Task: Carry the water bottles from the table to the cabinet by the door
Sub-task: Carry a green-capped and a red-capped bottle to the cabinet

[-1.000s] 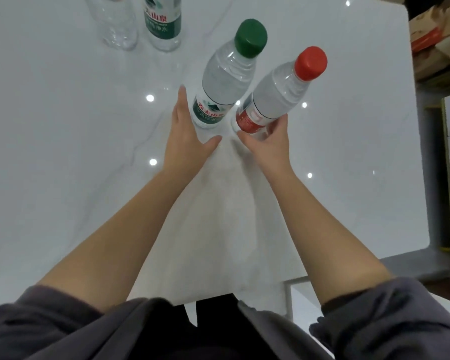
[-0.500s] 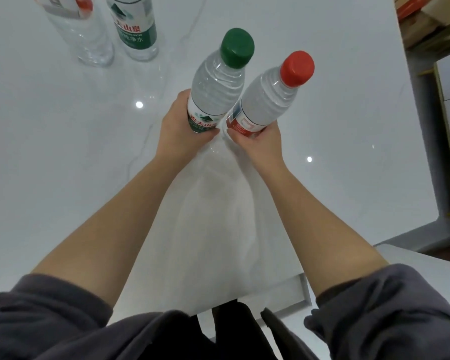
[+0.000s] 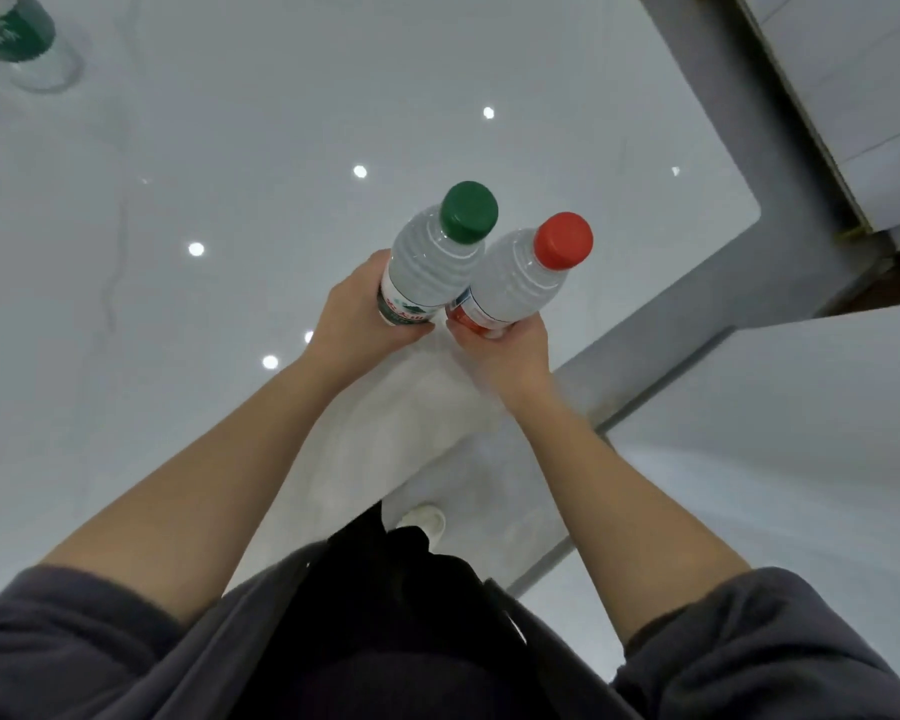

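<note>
The left hand (image 3: 357, 314) gripped the green-capped bottle (image 3: 430, 257) and the right hand (image 3: 505, 356) the red-capped bottle (image 3: 520, 283). Both were held side by side over the white desk (image 3: 230, 148) near its edge. Curled fingers (image 3: 468, 332) hid the bases and part of each label. At the far left a third bottle (image 3: 14, 31) stood, cut off by the frame.

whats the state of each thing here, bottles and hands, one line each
green-capped bottle: cap on, held low by the left hand
red-capped bottle: cap on, held low by the right hand
left hand: fingers curled round the green-capped bottle
right hand: fingers curled round the red-capped bottle
green-labelled bottle: standing on the table, top out of frame
</note>
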The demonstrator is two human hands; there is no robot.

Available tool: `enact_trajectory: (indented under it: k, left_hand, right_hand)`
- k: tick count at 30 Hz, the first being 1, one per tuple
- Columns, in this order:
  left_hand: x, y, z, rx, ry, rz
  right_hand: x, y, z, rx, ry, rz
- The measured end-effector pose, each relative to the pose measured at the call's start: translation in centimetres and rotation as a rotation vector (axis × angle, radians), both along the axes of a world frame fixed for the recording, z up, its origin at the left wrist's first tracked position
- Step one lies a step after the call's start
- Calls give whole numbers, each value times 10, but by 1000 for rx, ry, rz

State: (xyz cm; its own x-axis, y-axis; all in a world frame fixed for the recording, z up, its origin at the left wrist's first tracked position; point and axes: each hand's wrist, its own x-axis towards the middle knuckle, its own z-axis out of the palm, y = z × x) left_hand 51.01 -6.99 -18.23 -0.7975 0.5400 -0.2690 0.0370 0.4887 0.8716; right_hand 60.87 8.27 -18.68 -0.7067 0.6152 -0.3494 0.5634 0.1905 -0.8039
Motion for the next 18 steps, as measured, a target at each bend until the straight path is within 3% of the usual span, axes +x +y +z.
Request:
enact_trajectory:
  k: [11,18]
  left_hand:
    - [223,84,5,79,-101,-406]
    - [282,155,83,259,-80,-614]
  right_hand:
    - [267,31,22,5,149,-482]
    - [344,53,74,89,226,-788]
